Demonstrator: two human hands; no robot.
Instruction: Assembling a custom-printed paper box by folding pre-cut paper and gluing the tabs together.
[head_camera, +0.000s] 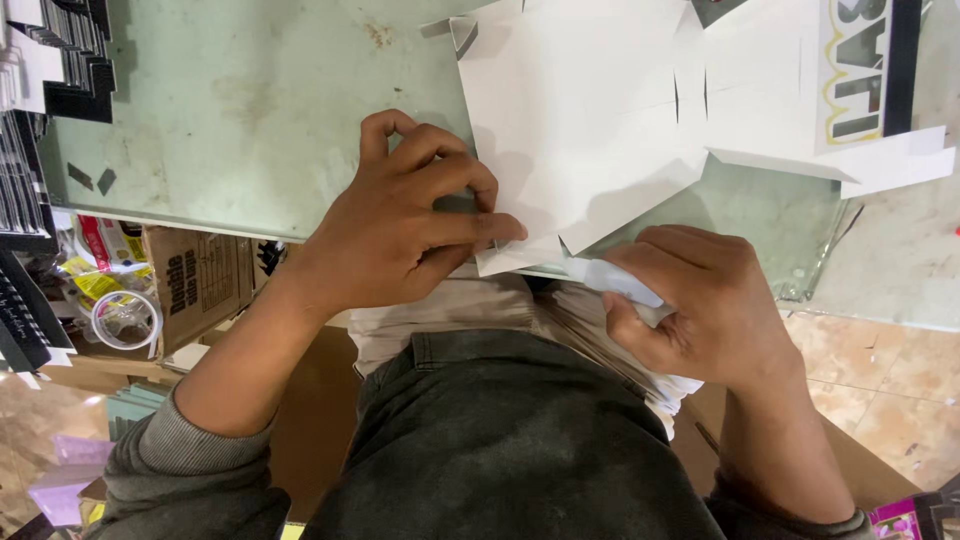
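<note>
both forearms bare below grey sleeves pushed up toward the elbows; ribbed knit cuff visible on the left sleeve. left hand (410, 225) and right hand (700, 305) bare: no gloves, rings, or watch seen. lower body in dark charcoal, washed-look trousers with a stitched waistband seam; a pale, light-coloured shirt hem shows above the waistband.

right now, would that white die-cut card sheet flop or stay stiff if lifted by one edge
The white card sheet probably stays fairly stiff: its flaps lie flat and hold crisp edges. It looks thin, so likely light. At the slits it would likely bend, as at the flap under the left hand.
</note>
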